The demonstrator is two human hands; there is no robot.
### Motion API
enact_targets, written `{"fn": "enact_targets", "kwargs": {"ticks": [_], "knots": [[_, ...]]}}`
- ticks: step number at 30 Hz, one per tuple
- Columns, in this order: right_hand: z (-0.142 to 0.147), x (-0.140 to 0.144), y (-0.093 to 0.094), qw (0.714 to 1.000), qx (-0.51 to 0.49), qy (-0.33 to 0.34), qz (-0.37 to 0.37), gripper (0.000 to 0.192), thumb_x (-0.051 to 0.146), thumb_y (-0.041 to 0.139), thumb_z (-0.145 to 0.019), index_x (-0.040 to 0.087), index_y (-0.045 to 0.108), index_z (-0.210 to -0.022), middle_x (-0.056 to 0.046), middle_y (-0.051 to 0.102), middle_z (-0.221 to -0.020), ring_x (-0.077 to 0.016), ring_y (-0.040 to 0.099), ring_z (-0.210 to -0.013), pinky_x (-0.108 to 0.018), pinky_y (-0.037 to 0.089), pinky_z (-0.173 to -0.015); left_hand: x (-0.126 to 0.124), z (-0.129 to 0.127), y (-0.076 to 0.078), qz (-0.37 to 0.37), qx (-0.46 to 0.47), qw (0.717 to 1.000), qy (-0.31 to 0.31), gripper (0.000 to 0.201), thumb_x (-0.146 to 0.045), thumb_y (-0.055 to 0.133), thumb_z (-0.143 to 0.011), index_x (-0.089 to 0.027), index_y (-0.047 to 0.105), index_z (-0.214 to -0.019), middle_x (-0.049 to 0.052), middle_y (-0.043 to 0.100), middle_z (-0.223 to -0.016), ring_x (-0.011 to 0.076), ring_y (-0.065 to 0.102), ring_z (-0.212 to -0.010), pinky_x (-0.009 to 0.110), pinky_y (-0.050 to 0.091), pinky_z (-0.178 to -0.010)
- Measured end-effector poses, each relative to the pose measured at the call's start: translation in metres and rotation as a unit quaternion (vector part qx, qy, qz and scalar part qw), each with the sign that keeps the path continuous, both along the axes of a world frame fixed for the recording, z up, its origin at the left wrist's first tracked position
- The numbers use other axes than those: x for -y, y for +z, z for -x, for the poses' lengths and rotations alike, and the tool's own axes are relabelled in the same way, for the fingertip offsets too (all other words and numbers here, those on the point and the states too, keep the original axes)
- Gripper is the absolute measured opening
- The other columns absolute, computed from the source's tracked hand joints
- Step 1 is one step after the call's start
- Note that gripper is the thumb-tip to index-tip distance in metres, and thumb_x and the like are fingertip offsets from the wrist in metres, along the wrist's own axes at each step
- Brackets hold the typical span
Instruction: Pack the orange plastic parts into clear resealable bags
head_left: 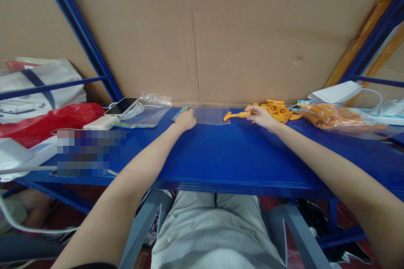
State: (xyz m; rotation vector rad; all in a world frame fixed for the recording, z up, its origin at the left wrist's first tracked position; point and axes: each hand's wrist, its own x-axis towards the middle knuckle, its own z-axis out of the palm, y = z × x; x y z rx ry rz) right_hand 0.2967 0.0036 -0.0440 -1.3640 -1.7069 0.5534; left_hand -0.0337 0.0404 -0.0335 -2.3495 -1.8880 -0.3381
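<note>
My left hand [185, 120] rests with fingers curled on the left end of a small clear plastic bag [211, 115] lying flat on the blue shelf [227, 155]. My right hand [260, 116] grips a small orange plastic toy [237, 114] whose tip points at the bag's right edge. Just behind my right hand lies a loose pile of orange plastic pieces [277, 110]. Both forearms stretch out over the shelf.
A stack of clear bags [143, 114], a phone [121, 106] and a white power bank [100, 123] with a cable lie at left. A red bag [47, 122] lies further left. At right a clear bag of orange pieces [337, 118] and a white box [335, 91]. Cardboard wall behind.
</note>
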Motion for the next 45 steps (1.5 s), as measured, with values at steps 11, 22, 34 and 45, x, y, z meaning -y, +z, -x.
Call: {"fn": "enact_targets", "kwargs": {"ticks": [11,22,34,45], "knots": [[0.027,-0.017,0.017,0.992,-0.087,-0.017,0.087,0.012,0.014,0.066,-0.081,0.019,0.067,-0.092,-0.008,0.075,-0.098,-0.0151,0.069,-0.081,-0.025,0.055,-0.066,-0.021,0.008,-0.018,0.102,-0.03,0.994,-0.016,0.056,-0.034,0.034,-0.095,-0.018,0.041,-0.149,0.017,0.038,-0.158,0.033,0.038,-0.145,0.051,0.035,-0.114],[0.055,-0.024,0.028,0.984,-0.14,0.034,0.106,0.016,0.002,0.064,-0.075,0.017,0.069,-0.076,-0.006,0.074,-0.087,-0.0133,0.068,-0.076,-0.031,0.058,-0.082,-0.028,0.015,-0.021,0.076,-0.001,0.995,-0.058,0.056,-0.031,0.046,-0.088,-0.021,0.048,-0.143,0.014,0.051,-0.15,0.0276,0.049,-0.138,0.044,0.037,-0.114],[0.047,-0.009,0.019,0.969,-0.198,0.079,0.129,0.017,0.001,0.061,-0.078,0.017,0.068,-0.079,-0.007,0.075,-0.085,-0.0152,0.071,-0.082,-0.032,0.06,-0.084,0.01,-0.014,-0.002,-0.031,0.046,0.964,-0.261,0.046,-0.013,0.041,-0.09,-0.017,0.059,-0.133,0.008,0.062,-0.139,0.0192,0.056,-0.13,0.033,0.04,-0.112],[0.038,-0.003,0.014,0.984,-0.063,0.115,0.122,0.018,0.013,0.08,-0.074,0.017,0.068,-0.086,-0.003,0.072,-0.073,-0.0128,0.068,-0.065,-0.026,0.059,-0.069,0.043,-0.043,0.008,-0.015,-0.012,0.993,-0.118,0.033,-0.045,0.053,-0.089,-0.016,0.068,-0.085,0.011,0.075,-0.093,0.0261,0.07,-0.091,0.03,0.052,-0.074]]}}
